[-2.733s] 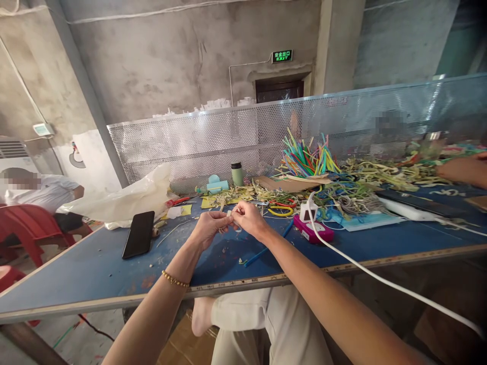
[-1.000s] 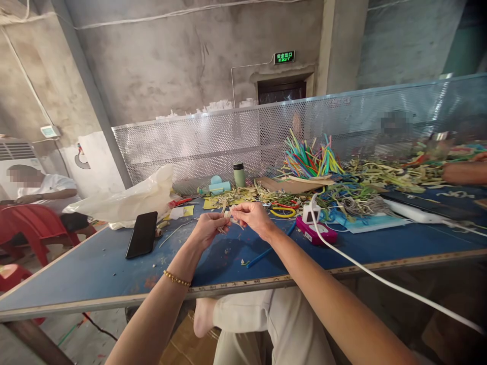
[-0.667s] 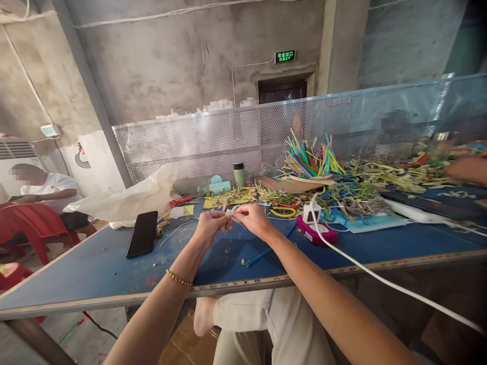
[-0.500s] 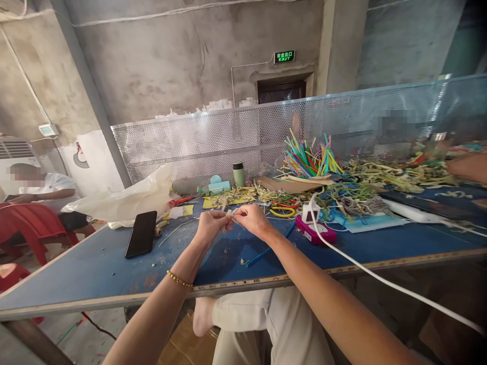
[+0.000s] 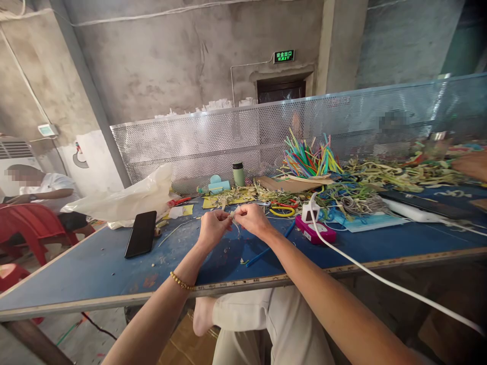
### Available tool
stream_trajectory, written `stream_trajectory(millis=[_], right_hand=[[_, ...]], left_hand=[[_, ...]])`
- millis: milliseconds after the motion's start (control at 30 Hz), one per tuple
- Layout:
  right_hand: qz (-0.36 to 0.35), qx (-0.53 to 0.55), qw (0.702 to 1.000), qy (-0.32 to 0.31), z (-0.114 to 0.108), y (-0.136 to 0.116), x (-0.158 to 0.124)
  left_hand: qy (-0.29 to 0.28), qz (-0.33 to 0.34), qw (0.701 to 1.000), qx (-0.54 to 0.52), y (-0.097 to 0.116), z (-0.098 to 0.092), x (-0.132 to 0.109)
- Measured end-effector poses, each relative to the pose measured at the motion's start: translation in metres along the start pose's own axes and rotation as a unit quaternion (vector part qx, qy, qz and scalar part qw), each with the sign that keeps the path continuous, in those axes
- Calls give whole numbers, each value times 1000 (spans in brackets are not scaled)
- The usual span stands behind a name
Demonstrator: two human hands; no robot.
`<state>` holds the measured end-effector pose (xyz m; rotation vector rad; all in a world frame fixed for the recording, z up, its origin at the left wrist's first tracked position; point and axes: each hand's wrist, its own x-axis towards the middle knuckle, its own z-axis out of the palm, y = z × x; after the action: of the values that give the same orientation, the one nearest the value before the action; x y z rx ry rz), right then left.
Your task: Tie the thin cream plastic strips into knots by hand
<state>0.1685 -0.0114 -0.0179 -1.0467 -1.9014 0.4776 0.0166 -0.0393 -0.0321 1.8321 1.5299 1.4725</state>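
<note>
Over the blue table [image 5: 167,276], my left hand [image 5: 213,226] and my right hand [image 5: 253,219] meet fingertip to fingertip. Both pinch a small pale strip [image 5: 232,215], maybe a cord or a plant-like strand; its kind is too small to make out. A thin loose end hangs below the fingers. Beyond the hands lies a heap of pale strands [image 5: 228,196] on yellow paper. Scissors with yellow handles [image 5: 283,210] rest right of my right hand. A blue stick [image 5: 258,257] lies below my right wrist.
A black phone [image 5: 140,234] and a plastic bag [image 5: 129,200] are at left. To the right stand a magenta power socket [image 5: 315,230] with a white cable, and colourful sticks [image 5: 312,157]. A green bottle [image 5: 238,174] stands near the perforated screen [image 5: 190,147]. Another person sits at far left.
My left hand has turned slightly and its wrist has shifted a little right. A thin end of the pale strip now hangs below the fingers. My right hand has barely moved.
</note>
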Motion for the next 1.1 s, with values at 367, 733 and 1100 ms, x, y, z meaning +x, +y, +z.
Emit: stream_trajectory(millis=[367,733,1100], right_hand=[[26,215,976,-32,10,16,7],[-37,128,989,-60,9,19,7],[-155,101,980,75,-6,6,10]], left_hand=[[-12,8,1000,26,0,-2,-1],[-38,67,994,73,-3,0,-1],[-65,81,991,87,2,2,-4]])
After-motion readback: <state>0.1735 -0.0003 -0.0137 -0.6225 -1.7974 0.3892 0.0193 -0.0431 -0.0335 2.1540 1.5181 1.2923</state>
